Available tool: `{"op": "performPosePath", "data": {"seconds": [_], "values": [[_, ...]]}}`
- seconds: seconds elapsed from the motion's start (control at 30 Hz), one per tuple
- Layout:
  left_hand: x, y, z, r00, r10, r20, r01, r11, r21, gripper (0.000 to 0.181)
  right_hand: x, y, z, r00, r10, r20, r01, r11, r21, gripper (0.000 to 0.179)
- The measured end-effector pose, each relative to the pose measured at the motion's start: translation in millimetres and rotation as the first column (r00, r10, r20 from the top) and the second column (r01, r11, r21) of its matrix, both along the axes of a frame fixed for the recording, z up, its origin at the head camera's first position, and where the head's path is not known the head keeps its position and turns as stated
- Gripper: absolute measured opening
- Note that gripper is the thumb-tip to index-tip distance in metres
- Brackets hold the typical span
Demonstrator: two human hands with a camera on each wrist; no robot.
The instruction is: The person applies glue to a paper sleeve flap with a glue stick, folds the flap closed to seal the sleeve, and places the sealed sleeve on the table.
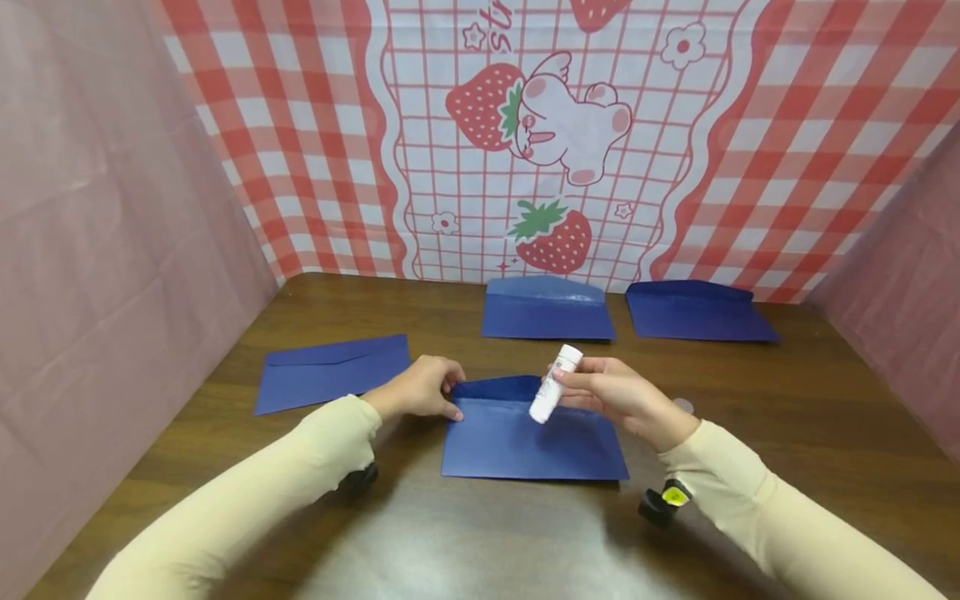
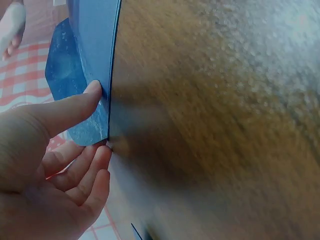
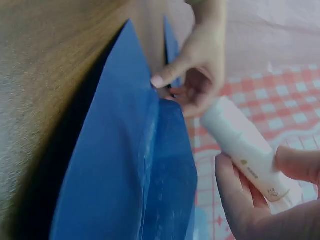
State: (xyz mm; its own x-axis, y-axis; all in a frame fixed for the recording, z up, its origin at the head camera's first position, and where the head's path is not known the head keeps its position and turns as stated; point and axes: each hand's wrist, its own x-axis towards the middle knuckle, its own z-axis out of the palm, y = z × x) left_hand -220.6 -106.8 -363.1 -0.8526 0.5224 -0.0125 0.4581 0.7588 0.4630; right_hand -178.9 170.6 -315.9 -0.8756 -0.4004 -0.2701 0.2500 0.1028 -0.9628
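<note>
A blue envelope (image 1: 525, 446) lies in front of me with its flap (image 1: 498, 388) raised on the far side. My left hand (image 1: 426, 387) pinches its left end; in the left wrist view the thumb (image 2: 75, 107) lies on top and the fingers curl behind the edge. Above the envelope's right part, my right hand (image 1: 626, 397) holds a white glue stick (image 1: 556, 383) between thumb and fingers. The stick tilts, its lower end pointing down toward the envelope and apart from it. The right wrist view shows small print on the glue stick (image 3: 245, 152).
Another blue envelope (image 1: 330, 375) lies at the left, partly behind my left forearm. Two more, a middle envelope (image 1: 547, 317) and a right envelope (image 1: 701, 317), lie along the back by the checked cloth (image 1: 322, 150). A small clear round piece (image 1: 683, 405) sits beside my right wrist.
</note>
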Motion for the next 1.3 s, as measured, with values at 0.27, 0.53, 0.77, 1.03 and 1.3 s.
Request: {"op": "performPosePath", "data": {"seconds": [0.27, 0.53, 0.77, 1.03, 1.3], "values": [[-4.0, 7.8, 1.6, 0.998, 0.048, 0.035, -0.048, 0.999, 0.002, 0.038, -17.2, -50, -10.0, 0.888, 0.166, -0.43, 0.026, 0.914, 0.406, 0.031], [-6.3, 10.1, 0.0, 0.996, 0.067, 0.062, -0.068, 0.998, 0.014, 0.039, -27.4, -84, -22.2, 0.712, 0.334, -0.618, 0.11, 0.816, 0.568, 0.021], [-5.8, 2.3, -2.1, 0.996, 0.075, 0.051, -0.078, 0.996, 0.051, 0.039, -33.6, -100, -26.3, 0.693, 0.369, -0.619, 0.102, 0.8, 0.591, 0.019], [-7.4, -0.1, -3.2, 0.994, 0.086, 0.074, -0.088, 0.996, 0.027, 0.039, -25.7, -107, -32.8, 0.614, 0.374, -0.695, 0.132, 0.819, 0.558, 0.022], [-10.9, -0.1, -1.0, 0.99, 0.072, 0.118, -0.076, 0.997, 0.025, 0.036, -25.0, -105, -34.5, 0.566, 0.417, -0.711, 0.12, 0.812, 0.571, 0.021]]}}
